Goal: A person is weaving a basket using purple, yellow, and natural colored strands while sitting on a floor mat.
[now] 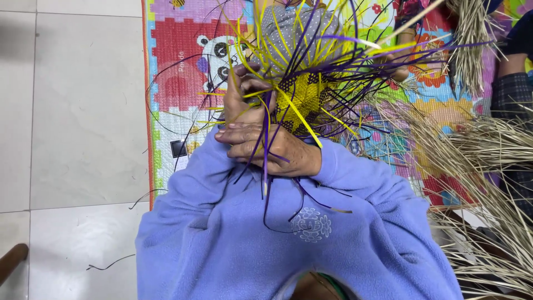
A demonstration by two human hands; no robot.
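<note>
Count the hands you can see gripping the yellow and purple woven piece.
2: the left hand grips the woven piece at its left edge; the right hand wraps across below it, strips running between its fingers. Others may be hidden behind the strips.

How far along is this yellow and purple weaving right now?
Done: a small checkered woven patch of yellow and purple strips sits at the centre. In hand: the left hand grips the piece from the side while the right hand pinches purple strips below it. Left: many loose strip ends fan out unwoven, so most weaving remains.
</note>
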